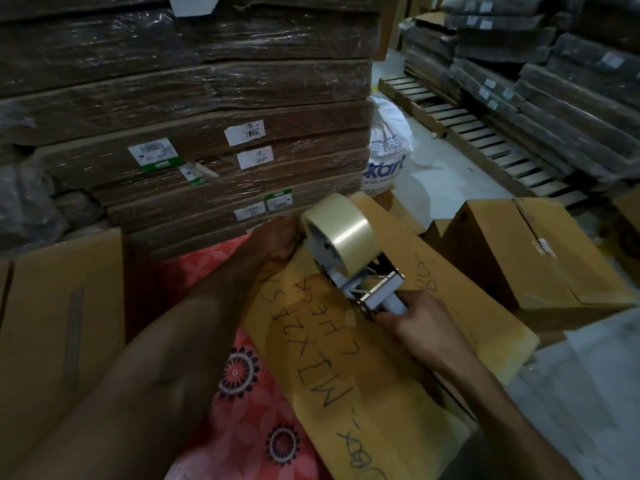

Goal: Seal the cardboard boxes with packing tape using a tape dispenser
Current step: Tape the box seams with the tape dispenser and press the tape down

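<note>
Head view: running tape dispenser (pixel 349 258), handle gripped in right hand (pixel 419 320), along cardboard box (pixel 346 368), left hand (pixel 277 237) bracing far edge, grip unclear; next, likely drawing nearward, pressing down.

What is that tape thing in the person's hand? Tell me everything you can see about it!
It is a pale grey handheld tape dispenser carrying a fat roll of glossy tan packing tape. A shiny metal plate crosses it near the handle, which the right hand grips. It tilts over the handwritten yellow-brown cardboard box, roll end farthest away. The left hand rests beside the roll.
</note>
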The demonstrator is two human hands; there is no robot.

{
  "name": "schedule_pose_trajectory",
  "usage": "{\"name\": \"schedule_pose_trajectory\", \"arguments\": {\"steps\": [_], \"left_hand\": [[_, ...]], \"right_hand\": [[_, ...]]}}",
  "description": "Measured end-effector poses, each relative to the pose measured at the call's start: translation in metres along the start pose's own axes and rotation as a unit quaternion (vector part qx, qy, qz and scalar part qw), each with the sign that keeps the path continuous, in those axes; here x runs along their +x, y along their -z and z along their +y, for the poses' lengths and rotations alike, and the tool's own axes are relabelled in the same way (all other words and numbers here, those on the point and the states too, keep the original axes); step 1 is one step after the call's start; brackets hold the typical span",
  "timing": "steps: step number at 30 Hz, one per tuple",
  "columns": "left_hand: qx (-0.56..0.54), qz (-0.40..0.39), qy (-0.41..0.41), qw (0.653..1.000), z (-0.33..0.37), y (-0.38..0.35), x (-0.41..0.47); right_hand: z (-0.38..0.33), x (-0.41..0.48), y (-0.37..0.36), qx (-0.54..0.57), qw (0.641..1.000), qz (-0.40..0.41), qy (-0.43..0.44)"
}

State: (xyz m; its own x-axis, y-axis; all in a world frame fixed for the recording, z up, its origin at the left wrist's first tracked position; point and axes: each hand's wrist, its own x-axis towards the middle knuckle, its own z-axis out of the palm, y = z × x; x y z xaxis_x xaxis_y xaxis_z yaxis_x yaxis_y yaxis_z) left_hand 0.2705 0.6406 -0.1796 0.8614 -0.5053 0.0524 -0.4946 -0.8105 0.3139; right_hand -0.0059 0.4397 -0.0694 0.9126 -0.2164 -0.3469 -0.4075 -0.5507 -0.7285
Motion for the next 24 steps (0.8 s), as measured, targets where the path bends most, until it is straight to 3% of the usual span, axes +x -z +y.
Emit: {"name": "schedule_pose_trajectory", "arguments": {"steps": [3, 6, 9, 12, 14, 16, 24], "left_hand": [[0.016, -0.046, 0.057, 0.997, 0.014, 0.011, -0.005], [-0.067, -0.061, 0.071, 0.993, 0.031, 0.027, -0.016], [-0.028, -0.100, 0.105, 0.989, 0.051, 0.040, -0.025], [0.117, -0.024, 0.119, 0.986, 0.085, 0.042, -0.039], [0.079, 0.022, 0.133, 0.988, 0.108, 0.035, -0.048], [0.021, 0.015, 0.148, 0.989, 0.119, 0.022, -0.052], [0.087, -0.053, 0.175, 0.979, 0.095, 0.024, -0.016]], "right_hand": [[0.023, -0.033, 0.018, 0.081, 0.994, -0.032, -0.069], [0.036, -0.053, 0.024, 0.108, 0.987, -0.038, -0.116], [0.040, -0.055, 0.020, 0.097, 0.990, -0.020, -0.098], [0.039, -0.056, 0.019, 0.109, 0.990, -0.019, -0.085], [0.039, -0.056, 0.019, 0.110, 0.991, -0.024, -0.074], [0.037, -0.055, 0.019, 0.105, 0.992, -0.027, -0.068], [0.018, -0.027, 0.009, 0.100, 0.994, -0.026, -0.043]]}}
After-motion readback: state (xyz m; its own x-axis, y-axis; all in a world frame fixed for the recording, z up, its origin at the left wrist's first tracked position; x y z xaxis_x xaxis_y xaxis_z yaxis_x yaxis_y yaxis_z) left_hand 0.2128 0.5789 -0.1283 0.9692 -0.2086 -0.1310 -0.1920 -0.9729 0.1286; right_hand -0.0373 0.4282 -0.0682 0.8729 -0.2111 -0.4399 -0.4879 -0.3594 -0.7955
